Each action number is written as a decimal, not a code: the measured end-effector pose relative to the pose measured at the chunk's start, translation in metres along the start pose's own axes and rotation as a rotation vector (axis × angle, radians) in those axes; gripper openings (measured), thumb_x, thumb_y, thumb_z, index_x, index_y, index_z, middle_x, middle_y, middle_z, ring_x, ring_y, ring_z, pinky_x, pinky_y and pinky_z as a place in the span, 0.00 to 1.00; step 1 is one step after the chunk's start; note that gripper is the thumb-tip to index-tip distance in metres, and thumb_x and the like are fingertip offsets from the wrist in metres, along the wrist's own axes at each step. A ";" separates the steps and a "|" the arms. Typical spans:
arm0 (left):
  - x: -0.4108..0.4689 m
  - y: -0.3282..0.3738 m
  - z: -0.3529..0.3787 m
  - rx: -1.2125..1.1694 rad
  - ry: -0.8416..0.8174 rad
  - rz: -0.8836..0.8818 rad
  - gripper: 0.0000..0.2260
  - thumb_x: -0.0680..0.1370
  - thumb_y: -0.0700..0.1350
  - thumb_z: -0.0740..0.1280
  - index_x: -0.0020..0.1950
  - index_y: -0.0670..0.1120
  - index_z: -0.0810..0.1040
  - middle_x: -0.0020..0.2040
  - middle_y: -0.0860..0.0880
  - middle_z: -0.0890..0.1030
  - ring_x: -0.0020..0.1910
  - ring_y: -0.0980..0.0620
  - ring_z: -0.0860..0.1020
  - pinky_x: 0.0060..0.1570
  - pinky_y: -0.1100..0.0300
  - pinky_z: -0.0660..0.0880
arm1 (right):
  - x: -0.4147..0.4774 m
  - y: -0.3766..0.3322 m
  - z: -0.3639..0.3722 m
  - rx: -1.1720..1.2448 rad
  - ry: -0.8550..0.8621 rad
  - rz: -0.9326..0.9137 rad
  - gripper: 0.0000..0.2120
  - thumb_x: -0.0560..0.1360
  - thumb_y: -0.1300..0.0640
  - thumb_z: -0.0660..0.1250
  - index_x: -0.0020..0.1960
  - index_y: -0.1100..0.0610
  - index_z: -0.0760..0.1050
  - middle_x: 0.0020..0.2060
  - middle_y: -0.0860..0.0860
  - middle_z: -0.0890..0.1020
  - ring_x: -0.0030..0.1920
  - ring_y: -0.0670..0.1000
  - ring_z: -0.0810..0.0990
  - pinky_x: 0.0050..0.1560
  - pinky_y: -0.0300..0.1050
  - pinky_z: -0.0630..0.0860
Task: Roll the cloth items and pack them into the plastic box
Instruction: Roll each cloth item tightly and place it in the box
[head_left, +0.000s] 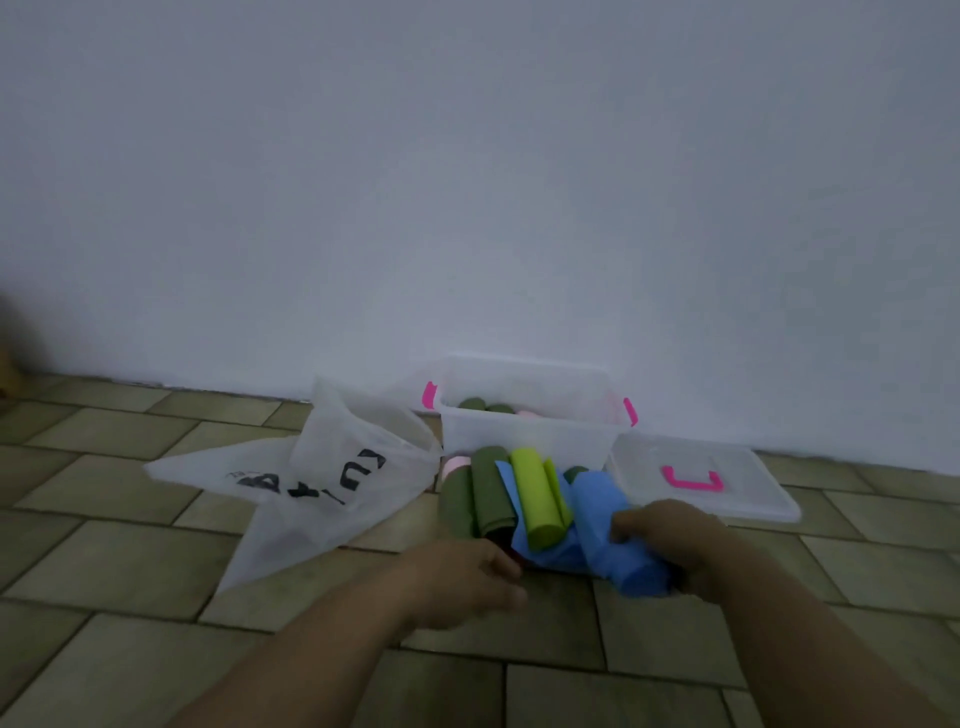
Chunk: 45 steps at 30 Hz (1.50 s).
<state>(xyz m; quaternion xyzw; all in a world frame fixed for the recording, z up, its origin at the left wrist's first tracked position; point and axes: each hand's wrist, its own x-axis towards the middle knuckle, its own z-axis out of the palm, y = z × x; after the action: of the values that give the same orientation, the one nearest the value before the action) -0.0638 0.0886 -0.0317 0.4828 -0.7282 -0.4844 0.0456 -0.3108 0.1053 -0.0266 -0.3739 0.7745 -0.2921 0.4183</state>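
Right hand (670, 540) grips one blue roll (618, 551); one lime roll (535, 499) beside.

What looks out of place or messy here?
Nothing looks damaged. Several rolls lie in a loose heap on the floor before the box, a lime roll partly unwound over a blue cloth. The lid lies off, right of the box; a bag sprawls at left.

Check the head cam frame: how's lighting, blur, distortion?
Head view: dim, flat light, bluish-grey cast on the wall, no glare or hard shadows. Head view: soft overall; the left hand and the right hand, which grips the blue cloth, look motion-smeared. Head view: slight wide-angle bend and tilt along the floor tiles.
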 end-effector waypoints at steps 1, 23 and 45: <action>-0.007 -0.006 0.006 -0.145 -0.074 -0.055 0.12 0.74 0.54 0.69 0.56 0.55 0.77 0.55 0.53 0.80 0.51 0.55 0.79 0.48 0.62 0.76 | -0.012 0.007 0.003 0.065 -0.058 0.013 0.21 0.56 0.56 0.73 0.47 0.63 0.77 0.43 0.64 0.83 0.42 0.62 0.82 0.38 0.52 0.77; -0.048 -0.064 0.020 -0.660 0.330 -0.345 0.09 0.76 0.48 0.67 0.49 0.43 0.78 0.43 0.46 0.82 0.40 0.47 0.80 0.42 0.53 0.77 | -0.057 0.075 0.106 -0.683 -0.024 -0.827 0.26 0.70 0.59 0.61 0.65 0.40 0.66 0.64 0.43 0.67 0.63 0.49 0.67 0.61 0.42 0.68; -0.027 -0.048 0.031 -0.527 0.011 -0.324 0.25 0.79 0.57 0.60 0.72 0.47 0.64 0.57 0.41 0.79 0.52 0.44 0.80 0.54 0.50 0.76 | -0.046 0.050 0.116 -0.854 0.054 -0.805 0.22 0.67 0.47 0.66 0.60 0.45 0.67 0.56 0.45 0.76 0.56 0.50 0.75 0.54 0.46 0.69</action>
<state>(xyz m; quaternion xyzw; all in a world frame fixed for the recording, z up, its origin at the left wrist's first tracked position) -0.0345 0.1261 -0.0731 0.5668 -0.4906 -0.6550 0.0953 -0.2105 0.1545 -0.1011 -0.7664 0.6311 -0.0993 0.0668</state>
